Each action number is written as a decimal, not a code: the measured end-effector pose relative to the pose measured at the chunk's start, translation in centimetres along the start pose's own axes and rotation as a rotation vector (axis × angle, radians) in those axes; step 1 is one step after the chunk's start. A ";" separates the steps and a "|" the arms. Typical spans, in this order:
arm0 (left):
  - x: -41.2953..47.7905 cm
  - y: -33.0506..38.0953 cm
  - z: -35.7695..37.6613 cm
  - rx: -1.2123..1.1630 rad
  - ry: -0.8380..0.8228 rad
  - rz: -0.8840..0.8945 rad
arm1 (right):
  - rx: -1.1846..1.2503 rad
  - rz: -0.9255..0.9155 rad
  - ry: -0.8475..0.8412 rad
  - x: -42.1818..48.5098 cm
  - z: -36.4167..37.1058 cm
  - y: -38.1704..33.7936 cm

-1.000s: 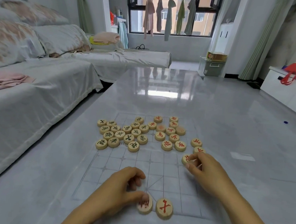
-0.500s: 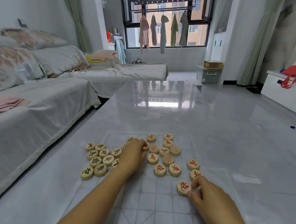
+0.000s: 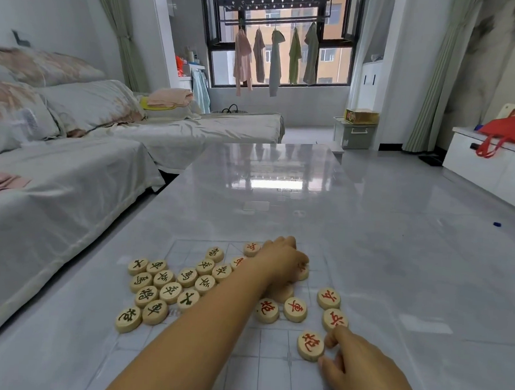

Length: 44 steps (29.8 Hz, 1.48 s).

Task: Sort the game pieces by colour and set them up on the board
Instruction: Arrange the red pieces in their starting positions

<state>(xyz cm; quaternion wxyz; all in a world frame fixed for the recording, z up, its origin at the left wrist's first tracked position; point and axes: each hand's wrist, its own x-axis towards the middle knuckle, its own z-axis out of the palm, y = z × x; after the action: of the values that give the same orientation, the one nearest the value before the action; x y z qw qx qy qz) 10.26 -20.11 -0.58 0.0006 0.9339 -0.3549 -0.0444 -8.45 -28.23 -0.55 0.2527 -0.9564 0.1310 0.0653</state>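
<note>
Game pieces with dark lettering [image 3: 170,292] sit packed together, flat and face up, just to the left of the left forearm [image 3: 213,326], which crosses close beside the nearest of them. Keep that arm raised on the way back so it does not sweep the sorted group.

The left hand [image 3: 282,260] reaches to the far part of the board [image 3: 271,371], palm down, with its fingers curled over the red-lettered pieces [image 3: 295,308] gathered there. One red disc peeks out from under the fingertips. Whether the hand actually has a piece pinched or only rests on them cannot be told, as the back of the hand hides the pads.

Several more red ones lie between the two hands, a little apart from each other.

To the right and nearest the camera, the right hand [image 3: 360,373] is narrowly open. Its forefinger and thumb curl against the right rim of a lone red piece [image 3: 310,345], which lies flat on the board to the left of the palm. A firmer pinch across the rim would probably serve best, then a clean lift rather than a slide over the thin sheet on the glossy table [image 3: 396,247], setting the piece down square on a line crossing.
</note>
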 end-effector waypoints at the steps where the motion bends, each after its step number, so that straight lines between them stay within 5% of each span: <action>1: 0.2 0.2 -0.1 0.026 -0.011 -0.007 | -0.003 0.001 0.008 0.0 0.0 0.0; 9: -9.9 -2.5 -3.6 -0.447 0.151 -0.041 | -0.037 -0.011 0.105 -1.3 -0.1 0.6; 13: -21.7 -4.9 -1.9 -0.466 0.012 -0.109 | -0.053 -0.118 0.102 -2.4 0.4 -0.6; 17: -27.9 -3.9 0.9 -0.479 -0.167 -0.164 | -0.019 -0.279 -0.100 -3.9 1.7 -2.5; 27: -29.1 -2.4 2.6 -0.575 -0.048 -0.235 | 0.011 -0.286 -0.312 -6.0 2.2 -3.0; 32: -29.4 -2.6 2.0 -0.603 -0.141 -0.131 | 0.087 -0.292 -0.443 -6.4 2.4 -3.2; 44: -29.5 -2.2 2.2 -0.639 -0.153 -0.152 | -0.090 -0.318 -0.422 -6.9 2.8 -4.1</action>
<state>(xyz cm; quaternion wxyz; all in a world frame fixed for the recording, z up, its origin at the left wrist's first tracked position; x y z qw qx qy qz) -10.46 1.15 -0.36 0.2635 0.9042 -0.2513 -0.2234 -14.07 -21.90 0.26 0.2385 -0.9405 -0.0798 0.2285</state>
